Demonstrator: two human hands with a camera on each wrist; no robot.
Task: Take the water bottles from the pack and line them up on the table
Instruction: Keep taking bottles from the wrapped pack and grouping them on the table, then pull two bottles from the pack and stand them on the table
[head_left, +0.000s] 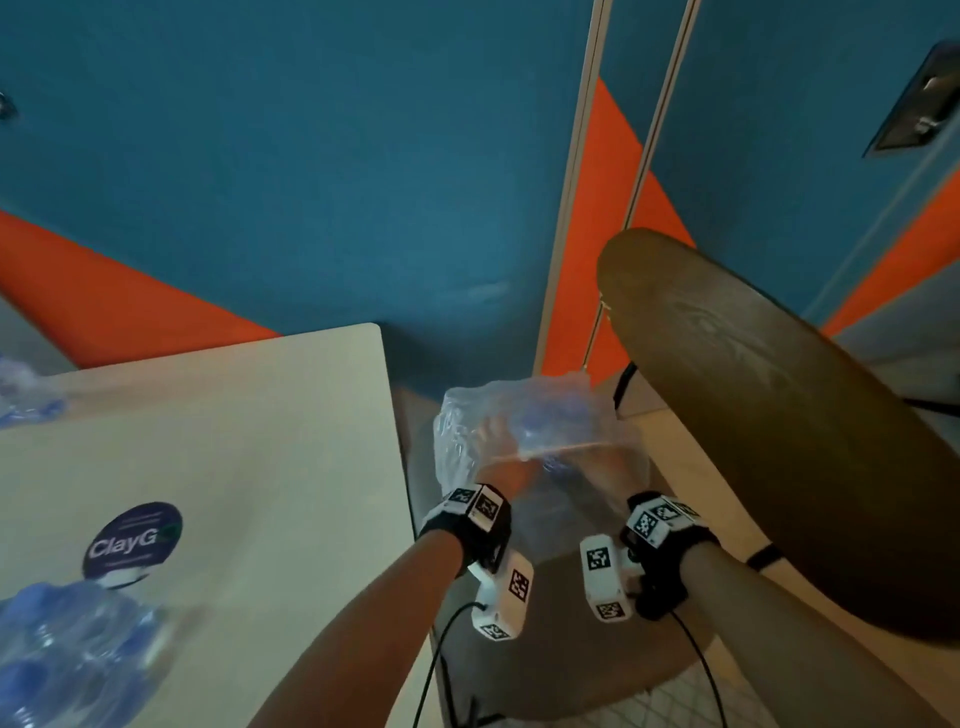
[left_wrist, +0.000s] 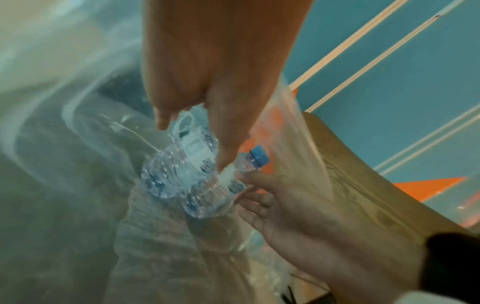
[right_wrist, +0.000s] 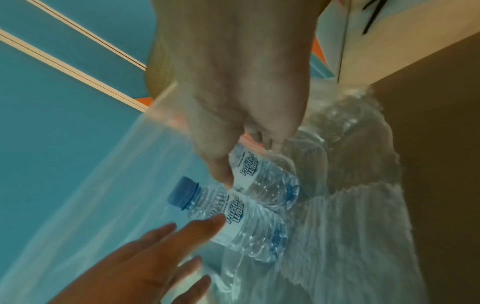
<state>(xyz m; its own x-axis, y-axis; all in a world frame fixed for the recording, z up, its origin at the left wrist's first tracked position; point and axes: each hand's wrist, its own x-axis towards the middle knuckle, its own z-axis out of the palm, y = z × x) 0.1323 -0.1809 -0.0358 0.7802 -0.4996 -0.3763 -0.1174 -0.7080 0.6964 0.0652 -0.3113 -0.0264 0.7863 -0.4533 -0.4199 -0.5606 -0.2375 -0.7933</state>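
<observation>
The clear plastic pack (head_left: 519, 410) lies on a chair seat (head_left: 571, 670), right of the table. Both hands reach inside it. Two clear water bottles lie side by side in the wrap: one with a blue cap (left_wrist: 210, 197) (right_wrist: 249, 230) and a second (left_wrist: 176, 164) (right_wrist: 270, 185) behind it. My left hand (head_left: 493, 436) (right_wrist: 192, 236) touches the capped bottle's label with straight, spread fingers. My right hand (head_left: 597, 467) (left_wrist: 253, 186) has its thumb on the same bottle and its fingers loosely spread beside it. Neither hand grips a bottle.
The beige table (head_left: 234, 441) is on the left, with a round dark sticker (head_left: 132, 540). Several blue-capped bottles (head_left: 67, 649) are at its near left corner, blurred. More plastic and blue caps (head_left: 26, 389) show at its far left. The brown chair back (head_left: 779, 415) rises at the right.
</observation>
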